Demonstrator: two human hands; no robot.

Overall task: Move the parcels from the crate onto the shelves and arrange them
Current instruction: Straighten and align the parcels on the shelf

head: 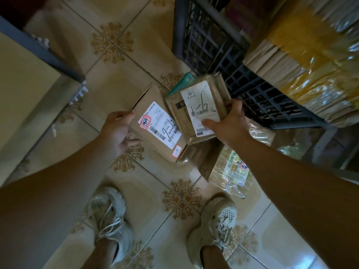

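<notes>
My left hand (118, 131) grips the left end of a brown cardboard parcel (153, 115) with a white label, thumb on its top edge and fingers under it. My right hand (227, 121) holds a smaller brown parcel (202, 105) with a white label marked "1-6", thumb pressed on the label. A teal parcel (183, 83) shows behind that one. Both boxes hover above the tiled floor, side by side and touching. The black plastic crate (209, 45) stands just beyond them at the upper right.
Yellow and brown wrapped parcels (303, 70) lie piled on the crate. A clear-wrapped packet (235, 169) and a flat cardboard piece (209, 162) lie on the floor under my right arm. A grey shelf frame (38, 47) runs along the left. My two feet stand below.
</notes>
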